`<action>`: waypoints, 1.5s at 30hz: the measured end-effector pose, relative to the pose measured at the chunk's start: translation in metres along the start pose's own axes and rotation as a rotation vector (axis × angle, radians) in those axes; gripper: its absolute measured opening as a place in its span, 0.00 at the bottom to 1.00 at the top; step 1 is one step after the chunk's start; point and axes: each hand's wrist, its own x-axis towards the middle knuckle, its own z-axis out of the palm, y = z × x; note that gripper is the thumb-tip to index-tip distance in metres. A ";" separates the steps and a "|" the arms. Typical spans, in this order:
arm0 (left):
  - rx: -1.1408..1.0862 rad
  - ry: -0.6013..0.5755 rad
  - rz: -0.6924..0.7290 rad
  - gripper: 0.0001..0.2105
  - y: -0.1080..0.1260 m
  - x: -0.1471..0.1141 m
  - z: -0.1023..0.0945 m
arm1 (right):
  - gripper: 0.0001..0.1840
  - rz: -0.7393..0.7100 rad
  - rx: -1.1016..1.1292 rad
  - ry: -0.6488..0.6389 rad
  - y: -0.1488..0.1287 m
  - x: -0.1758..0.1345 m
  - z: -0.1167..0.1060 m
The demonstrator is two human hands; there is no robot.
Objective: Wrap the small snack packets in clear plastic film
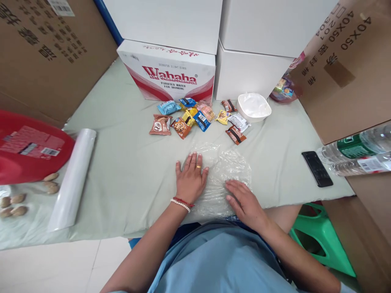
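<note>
Left hand [192, 181], fingers straight, released, at nine o'clock on clear plastic [224, 165]; right hand [249, 204], fingers loosely curved, released, at four; snacks [202, 121] toward twelve.

Colourless plastic film [218, 183], pale green tablecloth [128, 162], red-swirled white carton [174, 75], red container [33, 165], green stool [334, 246]

Indoor work corner, kind of room unclear, covered table [131, 162], stacked white boxes [165, 20], cardboard cartons [345, 106], tiled floor [45, 268]
</note>
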 end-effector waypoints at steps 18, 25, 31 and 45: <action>0.210 -0.077 -0.065 0.31 -0.019 -0.015 -0.011 | 0.29 0.375 -0.459 0.313 0.106 0.072 -0.052; 0.196 -0.118 -0.075 0.31 -0.023 -0.012 -0.018 | 0.24 0.461 -0.419 0.274 0.091 0.107 -0.043; 0.194 -0.074 -0.083 0.31 -0.025 -0.009 -0.018 | 0.28 0.052 -0.349 0.126 0.029 0.089 -0.019; 0.188 -0.153 -0.064 0.31 -0.058 -0.010 -0.038 | 0.35 0.075 -0.502 -0.169 0.058 0.024 -0.017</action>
